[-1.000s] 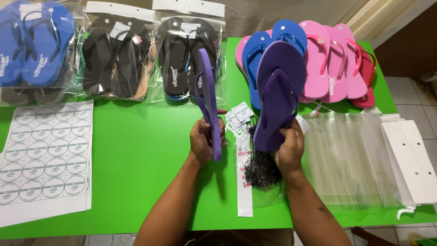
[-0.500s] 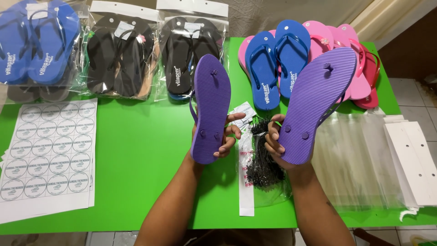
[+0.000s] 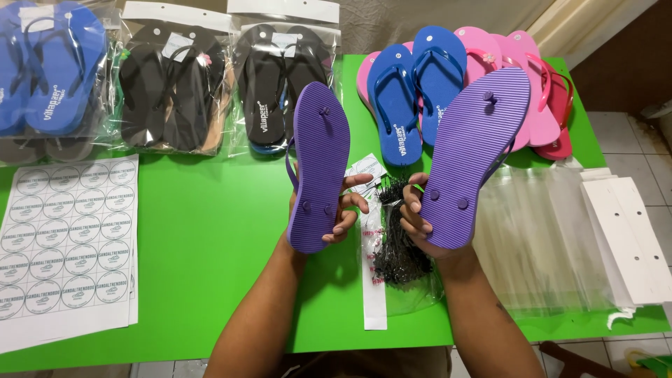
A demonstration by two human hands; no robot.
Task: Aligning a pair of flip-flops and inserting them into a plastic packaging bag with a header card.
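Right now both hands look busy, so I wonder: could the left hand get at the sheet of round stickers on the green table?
Probably not yet: the left hand grips a purple rubber flip-flop. The sticker sheet lies uncovered farther left, with nothing between.

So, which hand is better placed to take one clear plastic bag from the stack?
Probably the right hand: the stack of clear plastic bags lies just beside it, though it holds a purple rubber flip-flop.

Green table (image 3: 210,231); pale tiled floor (image 3: 640,150); perhaps a curtain (image 3: 434,14) behind.
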